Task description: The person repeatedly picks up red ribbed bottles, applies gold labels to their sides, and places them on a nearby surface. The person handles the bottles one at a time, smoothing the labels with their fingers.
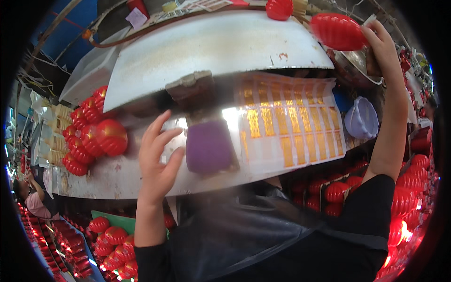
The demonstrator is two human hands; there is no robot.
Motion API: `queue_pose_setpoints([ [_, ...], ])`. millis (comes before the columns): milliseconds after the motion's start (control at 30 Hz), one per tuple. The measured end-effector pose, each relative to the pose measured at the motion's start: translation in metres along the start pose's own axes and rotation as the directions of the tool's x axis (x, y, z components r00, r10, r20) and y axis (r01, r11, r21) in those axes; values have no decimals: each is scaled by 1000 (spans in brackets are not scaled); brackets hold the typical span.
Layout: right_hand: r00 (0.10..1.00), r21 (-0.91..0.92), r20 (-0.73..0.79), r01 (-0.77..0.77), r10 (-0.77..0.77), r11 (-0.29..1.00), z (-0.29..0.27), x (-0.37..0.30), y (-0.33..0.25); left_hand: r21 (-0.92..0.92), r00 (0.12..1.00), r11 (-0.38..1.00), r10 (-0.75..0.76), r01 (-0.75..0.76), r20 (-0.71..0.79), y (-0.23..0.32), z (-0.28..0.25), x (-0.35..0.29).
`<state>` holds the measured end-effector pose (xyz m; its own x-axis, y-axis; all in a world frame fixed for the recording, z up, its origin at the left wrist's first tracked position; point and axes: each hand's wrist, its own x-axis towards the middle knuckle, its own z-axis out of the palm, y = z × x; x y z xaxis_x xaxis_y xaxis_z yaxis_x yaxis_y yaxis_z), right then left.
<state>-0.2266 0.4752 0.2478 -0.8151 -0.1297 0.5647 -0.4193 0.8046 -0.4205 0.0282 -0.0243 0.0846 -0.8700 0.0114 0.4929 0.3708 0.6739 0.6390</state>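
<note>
A crowded workshop surrounds a worn white metal desk (141, 176), with red lantern shells heaped under it and along the floor, and another person seated far off at the lower left. On the desk lies a sheet of gold foil stickers (291, 127), most of its strips seemingly unpeeled, beside a blurred purple block (208, 146) and a pale lilac bowl (361, 120). A cluster of red lanterns (91, 134) sits at the desk's left end; whether they already carry stickers cannot be told, so the work looks partly done at most.

The right hand (378, 47) is raised high at the far side, its grip closed around the end of a ribbed red lantern (337, 31), which juts left from the fingers, well apart from the sticker sheet. The left hand (157, 157) hovers over the desk near the purple block, fingers spread apart and holding nothing.
</note>
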Motion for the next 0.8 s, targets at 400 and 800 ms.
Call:
queue_pose_setpoints([
  [400,672,522,714,-324,-197,789,199,-106,-194,-40,998,997,58,-59,-22,6,70,22],
  [800,670,0,702,340,-243,940,197,-311,-104,-763,804,367,-501,532,320,-62,60,41],
])
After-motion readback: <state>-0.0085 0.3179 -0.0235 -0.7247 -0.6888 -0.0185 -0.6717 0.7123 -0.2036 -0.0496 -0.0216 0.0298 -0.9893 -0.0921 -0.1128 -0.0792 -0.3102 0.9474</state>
